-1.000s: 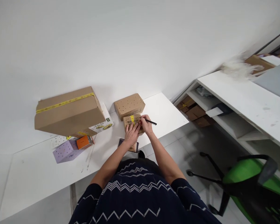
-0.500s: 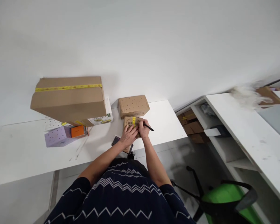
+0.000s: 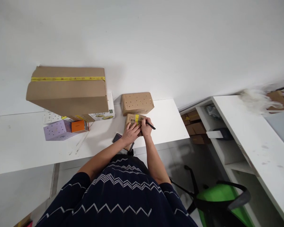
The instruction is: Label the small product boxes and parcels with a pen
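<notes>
My right hand is closed round a black pen, its side resting on a small cardboard box with yellow tape. My left hand lies spread on the same box, fingers apart. The pen's tip is hidden by the right hand. Just behind stands a larger perforated cardboard box. Beside my left wrist, near the desk's front edge, lies a dark phone, partly covered by my forearm.
On the white desk, a big taped carton stands at the left, with a purple box and an orange box before it. White shelving and a green chair are at the right.
The view has shifted slightly, so the desk and its boxes appear higher. My right hand still holds the pen at the small box, and my left hand stays on it.
</notes>
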Action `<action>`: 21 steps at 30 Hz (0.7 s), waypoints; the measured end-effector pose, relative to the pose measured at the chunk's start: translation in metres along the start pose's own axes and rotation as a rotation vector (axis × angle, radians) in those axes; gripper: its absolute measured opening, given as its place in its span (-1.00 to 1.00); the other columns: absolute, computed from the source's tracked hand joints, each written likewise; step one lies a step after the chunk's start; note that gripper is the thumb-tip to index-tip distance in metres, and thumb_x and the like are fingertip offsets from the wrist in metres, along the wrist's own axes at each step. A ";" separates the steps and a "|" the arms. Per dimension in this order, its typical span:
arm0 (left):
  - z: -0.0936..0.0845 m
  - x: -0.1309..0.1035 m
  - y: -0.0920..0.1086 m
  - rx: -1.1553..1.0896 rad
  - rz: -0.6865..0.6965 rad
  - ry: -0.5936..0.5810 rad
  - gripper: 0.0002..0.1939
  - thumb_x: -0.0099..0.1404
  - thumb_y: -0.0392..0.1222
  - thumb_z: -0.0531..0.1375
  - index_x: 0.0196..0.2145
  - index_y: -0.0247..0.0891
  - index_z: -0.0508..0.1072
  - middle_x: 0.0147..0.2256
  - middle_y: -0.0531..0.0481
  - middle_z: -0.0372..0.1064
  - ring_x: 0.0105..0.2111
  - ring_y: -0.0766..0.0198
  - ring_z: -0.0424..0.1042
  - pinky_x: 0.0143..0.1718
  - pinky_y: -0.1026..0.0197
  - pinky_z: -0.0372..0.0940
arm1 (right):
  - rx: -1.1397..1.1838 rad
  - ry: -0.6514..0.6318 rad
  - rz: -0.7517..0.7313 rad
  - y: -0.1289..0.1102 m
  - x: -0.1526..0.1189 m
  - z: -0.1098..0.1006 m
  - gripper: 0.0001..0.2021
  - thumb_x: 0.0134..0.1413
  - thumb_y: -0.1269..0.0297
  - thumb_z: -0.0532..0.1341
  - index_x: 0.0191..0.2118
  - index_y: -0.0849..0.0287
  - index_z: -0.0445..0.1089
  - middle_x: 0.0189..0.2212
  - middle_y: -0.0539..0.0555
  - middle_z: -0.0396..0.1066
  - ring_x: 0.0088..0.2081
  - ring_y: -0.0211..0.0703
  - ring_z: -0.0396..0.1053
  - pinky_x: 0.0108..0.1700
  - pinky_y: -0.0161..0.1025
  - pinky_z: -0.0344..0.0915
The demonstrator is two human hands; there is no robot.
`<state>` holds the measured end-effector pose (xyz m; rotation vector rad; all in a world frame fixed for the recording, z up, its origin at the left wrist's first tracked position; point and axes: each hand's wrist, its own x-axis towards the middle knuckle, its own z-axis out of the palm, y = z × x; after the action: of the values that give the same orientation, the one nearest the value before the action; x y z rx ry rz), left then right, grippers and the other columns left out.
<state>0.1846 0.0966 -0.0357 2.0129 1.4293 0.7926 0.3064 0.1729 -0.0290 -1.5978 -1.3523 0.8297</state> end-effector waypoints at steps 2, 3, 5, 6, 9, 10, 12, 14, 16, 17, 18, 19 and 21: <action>0.000 0.000 0.001 -0.017 0.000 0.005 -0.54 0.23 -0.30 0.22 0.09 -0.11 0.44 0.20 -0.18 0.33 0.33 -0.09 0.11 0.38 -0.24 -0.31 | -0.002 -0.003 0.003 0.000 0.000 0.000 -0.76 0.04 0.02 0.01 -0.38 0.06 0.25 -0.46 0.02 0.38 -0.37 -0.11 0.30 -0.21 -0.17 0.31; -0.001 0.000 0.001 -0.019 0.000 0.010 -0.55 0.23 -0.30 0.22 0.09 -0.12 0.45 0.20 -0.19 0.34 0.33 -0.10 0.11 0.38 -0.25 -0.31 | -0.004 -0.002 0.008 0.000 0.000 0.000 -0.76 0.04 0.02 0.01 -0.38 0.06 0.24 -0.45 0.02 0.38 -0.37 -0.11 0.30 -0.20 -0.17 0.31; 0.000 0.000 0.001 0.008 0.002 0.010 -0.55 0.23 -0.29 0.21 0.09 -0.12 0.45 0.19 -0.19 0.34 0.32 -0.10 0.13 0.38 -0.25 -0.29 | -0.009 -0.002 0.020 0.000 0.000 0.001 -0.77 0.04 0.03 0.01 -0.38 0.06 0.24 -0.45 0.01 0.38 -0.36 -0.12 0.30 -0.20 -0.18 0.31; 0.000 0.001 0.001 0.039 0.004 0.006 -0.56 0.25 -0.27 0.21 0.09 -0.12 0.44 0.19 -0.18 0.34 0.32 -0.09 0.13 0.38 -0.24 -0.27 | -0.007 0.000 0.022 0.000 0.000 0.001 -0.77 0.05 0.04 0.01 -0.38 0.06 0.25 -0.46 0.01 0.38 -0.36 -0.13 0.29 -0.20 -0.18 0.31; 0.000 0.000 0.001 0.195 0.026 -0.039 -0.57 0.32 -0.21 0.17 0.14 -0.14 0.41 0.21 -0.16 0.33 0.32 -0.06 0.12 0.37 -0.25 -0.21 | 0.013 0.024 -0.001 0.001 0.000 0.001 -0.77 0.06 0.05 0.02 -0.38 0.08 0.26 -0.48 -0.02 0.37 -0.38 -0.15 0.28 -0.23 -0.20 0.30; 0.000 0.000 0.001 0.263 0.040 -0.060 -0.57 0.35 -0.19 0.14 0.16 -0.15 0.39 0.22 -0.16 0.31 0.33 -0.06 0.12 0.37 -0.27 -0.18 | 0.023 0.034 -0.016 0.002 0.000 0.002 -0.77 0.06 0.05 0.03 -0.38 0.09 0.26 -0.49 -0.02 0.36 -0.38 -0.16 0.28 -0.24 -0.21 0.30; -0.001 0.000 0.002 0.403 0.072 -0.095 -0.56 0.39 -0.15 0.10 0.20 -0.17 0.35 0.24 -0.16 0.29 0.33 -0.04 0.11 0.35 -0.29 -0.10 | 0.040 0.043 -0.042 0.003 0.001 0.002 -0.76 0.07 0.06 0.03 -0.39 0.11 0.27 -0.50 -0.02 0.36 -0.39 -0.17 0.27 -0.26 -0.22 0.30; -0.001 0.000 0.001 0.506 0.095 -0.112 -0.56 0.42 -0.13 0.07 0.22 -0.18 0.33 0.25 -0.16 0.28 0.33 -0.03 0.11 0.33 -0.29 -0.05 | 0.051 0.038 -0.048 0.005 0.002 0.003 -0.77 0.07 0.08 0.04 -0.39 0.12 0.28 -0.49 -0.03 0.37 -0.40 -0.19 0.27 -0.28 -0.23 0.29; -0.001 0.000 0.000 0.553 0.104 -0.120 -0.56 0.43 -0.13 0.05 0.22 -0.19 0.32 0.25 -0.15 0.27 0.33 -0.03 0.11 0.33 -0.28 -0.03 | 0.056 0.030 -0.037 0.007 0.004 0.004 -0.79 0.07 0.10 0.06 -0.39 0.12 0.28 -0.50 -0.04 0.37 -0.41 -0.21 0.27 -0.28 -0.25 0.29; -0.001 0.000 0.000 0.560 0.104 -0.123 -0.55 0.43 -0.13 0.05 0.23 -0.19 0.31 0.26 -0.15 0.26 0.34 -0.02 0.10 0.33 -0.27 -0.03 | 0.061 0.030 -0.031 0.008 0.004 0.004 -0.80 0.07 0.12 0.06 -0.39 0.12 0.27 -0.50 -0.05 0.36 -0.42 -0.22 0.26 -0.28 -0.26 0.29; -0.001 0.000 0.000 0.564 0.103 -0.126 -0.55 0.43 -0.13 0.05 0.23 -0.18 0.31 0.26 -0.15 0.25 0.34 -0.02 0.10 0.33 -0.27 -0.03 | 0.071 0.035 -0.023 0.009 0.004 0.004 -0.81 0.07 0.13 0.06 -0.40 0.11 0.27 -0.51 -0.06 0.35 -0.43 -0.23 0.26 -0.28 -0.26 0.29; -0.001 0.000 0.000 0.567 0.102 -0.130 -0.54 0.42 -0.13 0.05 0.24 -0.17 0.30 0.27 -0.15 0.24 0.34 -0.03 0.09 0.33 -0.27 -0.04 | 0.089 0.040 -0.012 0.009 0.004 0.005 -0.82 0.08 0.14 0.06 -0.40 0.11 0.26 -0.52 -0.07 0.33 -0.45 -0.24 0.25 -0.29 -0.27 0.29; -0.002 0.001 0.000 0.568 0.096 -0.143 -0.52 0.42 -0.12 0.06 0.26 -0.18 0.28 0.28 -0.15 0.22 0.35 -0.03 0.07 0.34 -0.27 -0.04 | 0.156 0.050 0.028 0.009 0.004 0.005 -0.83 0.09 0.14 0.06 -0.40 0.10 0.23 -0.55 -0.10 0.29 -0.50 -0.27 0.23 -0.33 -0.28 0.28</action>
<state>0.1835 0.0973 -0.0345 2.5108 1.6083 0.2795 0.3061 0.1772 -0.0388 -1.5090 -1.2022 0.8843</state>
